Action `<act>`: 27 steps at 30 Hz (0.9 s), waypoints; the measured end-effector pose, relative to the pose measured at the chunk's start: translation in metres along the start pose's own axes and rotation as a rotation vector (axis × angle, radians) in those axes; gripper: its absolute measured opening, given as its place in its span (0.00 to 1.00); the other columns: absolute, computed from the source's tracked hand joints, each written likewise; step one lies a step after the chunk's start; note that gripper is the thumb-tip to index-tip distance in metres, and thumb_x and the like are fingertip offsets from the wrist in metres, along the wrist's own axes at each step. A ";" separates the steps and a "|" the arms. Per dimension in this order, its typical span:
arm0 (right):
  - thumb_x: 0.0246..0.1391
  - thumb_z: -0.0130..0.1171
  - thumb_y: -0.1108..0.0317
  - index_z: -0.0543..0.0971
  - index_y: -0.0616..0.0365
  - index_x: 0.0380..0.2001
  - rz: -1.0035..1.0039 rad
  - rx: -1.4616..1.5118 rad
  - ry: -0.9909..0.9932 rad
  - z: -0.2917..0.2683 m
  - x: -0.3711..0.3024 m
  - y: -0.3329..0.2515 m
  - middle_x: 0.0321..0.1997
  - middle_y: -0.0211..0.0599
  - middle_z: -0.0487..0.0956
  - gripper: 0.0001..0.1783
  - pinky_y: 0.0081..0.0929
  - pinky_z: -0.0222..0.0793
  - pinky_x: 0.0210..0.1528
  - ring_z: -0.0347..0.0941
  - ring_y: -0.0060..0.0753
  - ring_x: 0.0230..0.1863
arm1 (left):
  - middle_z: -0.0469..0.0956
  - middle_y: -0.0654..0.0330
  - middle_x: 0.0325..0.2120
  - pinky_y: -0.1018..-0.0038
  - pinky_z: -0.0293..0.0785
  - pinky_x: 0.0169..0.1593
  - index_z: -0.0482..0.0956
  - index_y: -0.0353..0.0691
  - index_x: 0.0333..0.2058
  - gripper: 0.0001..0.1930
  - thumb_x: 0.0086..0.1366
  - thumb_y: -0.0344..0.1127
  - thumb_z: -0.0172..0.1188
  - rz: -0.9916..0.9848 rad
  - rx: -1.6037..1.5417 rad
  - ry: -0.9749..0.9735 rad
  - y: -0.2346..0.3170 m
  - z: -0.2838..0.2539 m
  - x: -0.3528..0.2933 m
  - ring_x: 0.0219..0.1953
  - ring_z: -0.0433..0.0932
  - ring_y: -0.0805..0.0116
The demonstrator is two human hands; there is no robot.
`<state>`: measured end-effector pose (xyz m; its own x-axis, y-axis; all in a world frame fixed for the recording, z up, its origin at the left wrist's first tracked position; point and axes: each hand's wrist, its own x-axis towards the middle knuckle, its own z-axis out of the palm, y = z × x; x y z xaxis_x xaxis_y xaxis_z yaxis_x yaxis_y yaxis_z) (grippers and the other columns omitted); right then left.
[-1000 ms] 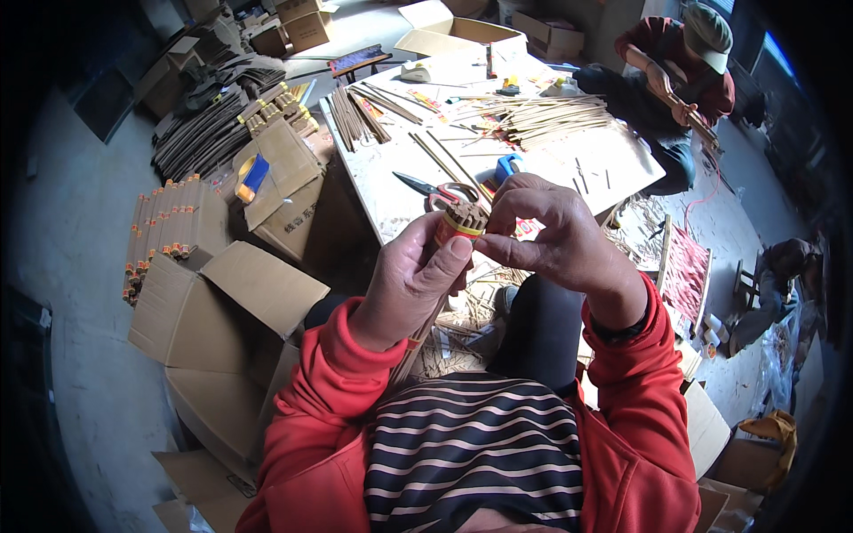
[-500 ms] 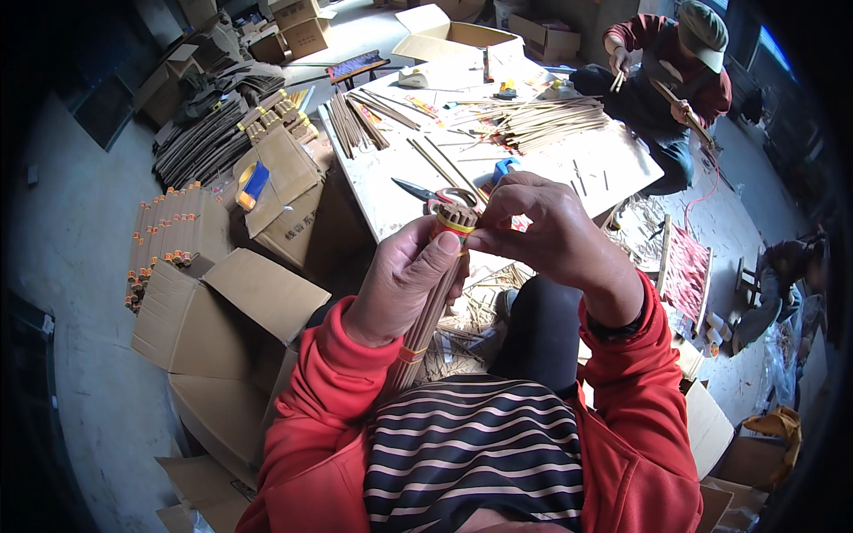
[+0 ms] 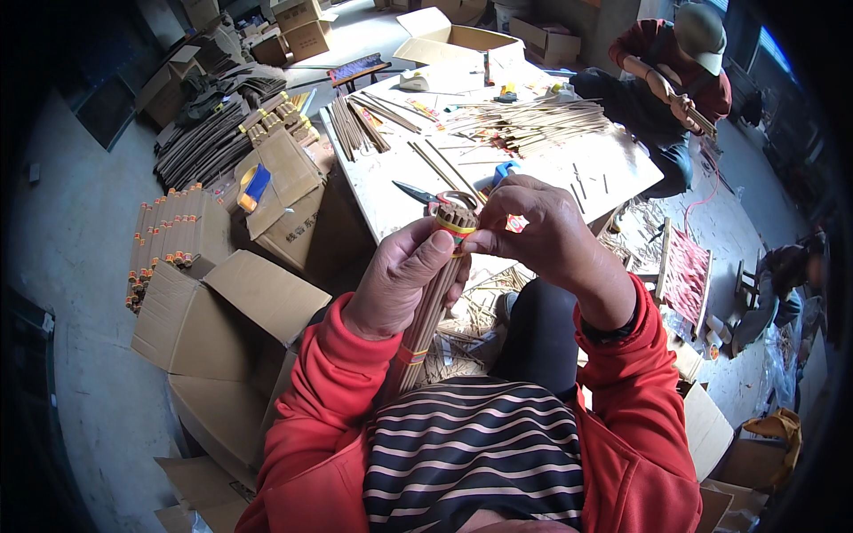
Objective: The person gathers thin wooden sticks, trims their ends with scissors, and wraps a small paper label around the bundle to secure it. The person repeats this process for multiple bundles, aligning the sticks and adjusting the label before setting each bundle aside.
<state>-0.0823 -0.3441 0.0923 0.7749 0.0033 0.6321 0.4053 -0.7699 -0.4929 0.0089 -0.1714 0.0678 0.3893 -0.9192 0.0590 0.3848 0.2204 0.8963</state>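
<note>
My left hand is wrapped round a bundle of brown incense sticks, which stands tilted in front of my chest with its cut ends up. A red and yellow paper band circles the bundle near its top, and my left thumb presses on it. At the right edge of that band, the thumb and forefinger of my right hand are pinched together. A second red and yellow band sits lower on the sticks. Just behind the bundle, scissors with red handles lie on the table, partly hidden.
On the white table are loose sticks and a blue tool. Open cardboard boxes and banded bundles stand at left. A co-worker sits at the far right, beside a rack with red material.
My hands and the bundle stay nearly in place, with only a slight shift of my right fingers at the band. The co-worker's hands have come together on the sticks they hold.
</note>
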 end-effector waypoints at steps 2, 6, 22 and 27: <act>0.38 0.69 0.62 0.76 0.59 0.23 -0.008 0.062 0.018 -0.001 0.000 0.001 0.22 0.35 0.74 0.15 0.26 0.66 0.27 0.71 0.33 0.27 | 0.72 0.59 0.25 0.81 0.70 0.25 0.68 0.36 0.42 0.19 0.63 0.47 0.53 0.000 -0.042 -0.040 -0.001 -0.002 0.000 0.21 0.71 0.75; 0.38 0.69 0.60 0.75 0.60 0.25 -0.078 0.170 -0.020 -0.001 0.003 0.004 0.22 0.34 0.73 0.16 0.25 0.65 0.26 0.70 0.30 0.26 | 0.72 0.56 0.26 0.78 0.70 0.26 0.67 0.35 0.43 0.20 0.63 0.47 0.53 -0.015 -0.121 -0.104 -0.002 -0.001 -0.002 0.23 0.72 0.71; 0.49 0.62 0.63 0.75 0.64 0.37 0.039 0.537 -0.192 -0.007 -0.006 0.019 0.32 0.35 0.76 0.17 0.22 0.65 0.40 0.70 0.24 0.36 | 0.73 0.59 0.26 0.81 0.68 0.25 0.70 0.38 0.44 0.20 0.62 0.49 0.53 -0.027 -0.164 -0.171 -0.005 -0.002 0.000 0.22 0.72 0.74; 0.45 0.63 0.54 0.74 0.65 0.36 0.214 0.425 -0.097 0.000 -0.008 0.004 0.29 0.37 0.75 0.23 0.24 0.66 0.38 0.71 0.25 0.34 | 0.72 0.64 0.24 0.83 0.67 0.25 0.70 0.38 0.42 0.18 0.64 0.47 0.51 0.019 -0.043 -0.061 -0.009 0.009 0.003 0.22 0.71 0.77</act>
<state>-0.0872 -0.3478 0.0851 0.8959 -0.0514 0.4413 0.3786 -0.4313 -0.8189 -0.0008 -0.1790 0.0641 0.3455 -0.9327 0.1033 0.4139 0.2502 0.8752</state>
